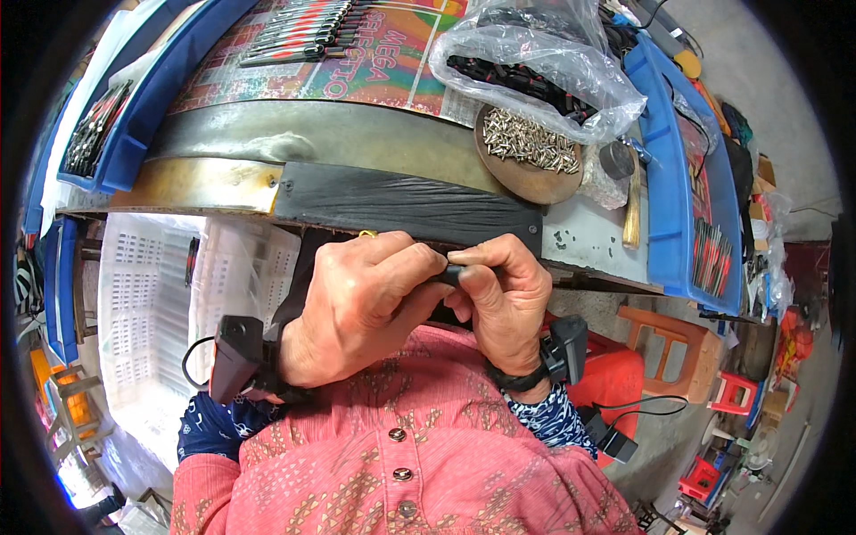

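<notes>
Close to the table's front edge, my left hand (370, 290) and my right hand (506, 299) meet in front of my body. Between their fingertips is a small black cylindrical piece (453, 273). My right thumb and forefinger pinch one end of it. The left fingers are closed around the other end and hide most of it, so its full shape cannot be seen. Just beyond the hands, a dark grooved strip (401, 203) runs along the table edge. A round bowl (499, 165) heaped with small silver metal pieces (532, 141) sits farther back, to the right.
Behind the bowl lies a clear plastic bag (615, 98) of black parts. Slim red, black and silver pen-like items (303, 31) lie in a row at the back. Blue trays (660, 178) flank the table. A brush (632, 209) lies at right; a white crate (152, 303) stands lower left.
</notes>
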### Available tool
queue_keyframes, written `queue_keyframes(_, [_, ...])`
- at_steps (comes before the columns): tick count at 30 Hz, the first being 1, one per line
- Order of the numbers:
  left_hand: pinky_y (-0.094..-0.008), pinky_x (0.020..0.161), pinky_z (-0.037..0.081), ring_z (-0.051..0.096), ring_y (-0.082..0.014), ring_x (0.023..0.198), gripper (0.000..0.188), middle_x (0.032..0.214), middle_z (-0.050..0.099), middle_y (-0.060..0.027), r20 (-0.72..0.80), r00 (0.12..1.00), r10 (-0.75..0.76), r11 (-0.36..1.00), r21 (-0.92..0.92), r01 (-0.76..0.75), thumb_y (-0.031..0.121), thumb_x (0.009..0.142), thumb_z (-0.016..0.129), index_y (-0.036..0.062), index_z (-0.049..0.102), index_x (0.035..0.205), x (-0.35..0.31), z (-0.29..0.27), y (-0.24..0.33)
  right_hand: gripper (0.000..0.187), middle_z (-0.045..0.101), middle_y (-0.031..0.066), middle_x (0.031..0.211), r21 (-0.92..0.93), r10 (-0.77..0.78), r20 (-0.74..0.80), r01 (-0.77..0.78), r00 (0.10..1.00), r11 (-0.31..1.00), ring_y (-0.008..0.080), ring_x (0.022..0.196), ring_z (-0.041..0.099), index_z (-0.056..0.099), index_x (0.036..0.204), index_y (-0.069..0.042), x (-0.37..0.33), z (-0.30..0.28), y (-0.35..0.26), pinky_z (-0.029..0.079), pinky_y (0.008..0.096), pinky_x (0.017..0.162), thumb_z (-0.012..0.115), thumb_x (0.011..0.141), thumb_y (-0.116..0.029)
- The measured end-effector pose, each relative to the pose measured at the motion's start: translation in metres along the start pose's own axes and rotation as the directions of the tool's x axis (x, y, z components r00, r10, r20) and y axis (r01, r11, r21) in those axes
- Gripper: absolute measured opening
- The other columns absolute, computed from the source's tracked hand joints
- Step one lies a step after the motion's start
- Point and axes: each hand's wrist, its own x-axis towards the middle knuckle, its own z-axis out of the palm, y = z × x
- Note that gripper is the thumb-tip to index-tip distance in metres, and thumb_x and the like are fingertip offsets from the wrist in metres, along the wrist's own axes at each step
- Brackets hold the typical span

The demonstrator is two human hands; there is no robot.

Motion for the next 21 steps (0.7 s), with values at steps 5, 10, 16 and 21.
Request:
queue_keyframes(5, [-0.0388, 0.050, 0.045, 0.058, -0.0292, 0.058, 0.026, 0.068, 0.055, -0.0093, 0.059, 0.998, 0.013, 0.997, -0.081, -0.008, 0.005, 0.065, 0.078, 0.0046, 0.060, 0.084, 0.003, -0.005, -0.005, 0.026, 0.063, 0.0013, 0.076, 0.063, 0.014, 0.041, -0.016, 0.999, 0.998, 0.0047, 0.060, 0.056, 0.066, 0.101, 0.000, 0.000, -0.005, 0.006, 0.044, 0.0188, 0.051, 0.071, 0.093, -0.025])
queue_keyframes(10, [-0.0388, 0.051, 0.045, 0.057, -0.0288, 0.057, 0.023, 0.068, 0.053, -0.0087, 0.029, 1.000, -0.007, 1.000, -0.005, 0.007, 0.006, 0.067, 0.077, 0.0057, 0.060, 0.082, -0.002, -0.001, -0.003, 0.026, 0.063, 0.0008, 0.076, 0.039, 0.031, 0.058, -0.034, 0.998, 0.999, 0.0036, 0.061, 0.055, 0.065, 0.101, -0.001, 0.003, -0.005, 0.005, 0.043, 0.0177, 0.052, 0.070, 0.093, -0.025])
queue_keyframes(16, [-0.0386, 0.051, 0.046, 0.056, -0.0272, 0.058, 0.021, 0.068, 0.050, -0.0074, 0.038, 0.998, 0.040, 0.992, 0.119, -0.044, 0.008, 0.070, 0.075, 0.0072, 0.057, 0.081, -0.006, 0.003, -0.005, 0.017, 0.063, -0.0011, 0.077, -0.139, 0.087, 0.019, -0.084, 0.996, 0.987, 0.0017, 0.065, 0.055, 0.064, 0.098, -0.001, 0.003, -0.003, -0.006, 0.045, 0.0170, 0.056, 0.068, 0.095, -0.017])
queue_keyframes(21, [-0.0387, 0.051, 0.046, 0.056, -0.0263, 0.058, 0.021, 0.069, 0.050, -0.0071, 0.040, 0.997, 0.062, 0.987, 0.147, -0.067, 0.009, 0.070, 0.075, 0.0074, 0.057, 0.082, -0.006, 0.006, -0.006, 0.009, 0.065, -0.0006, 0.084, -0.153, 0.094, -0.020, -0.096, 0.995, 0.984, 0.0022, 0.070, 0.058, 0.064, 0.098, -0.001, 0.004, 0.000, -0.007, 0.050, 0.0177, 0.061, 0.067, 0.094, -0.008])
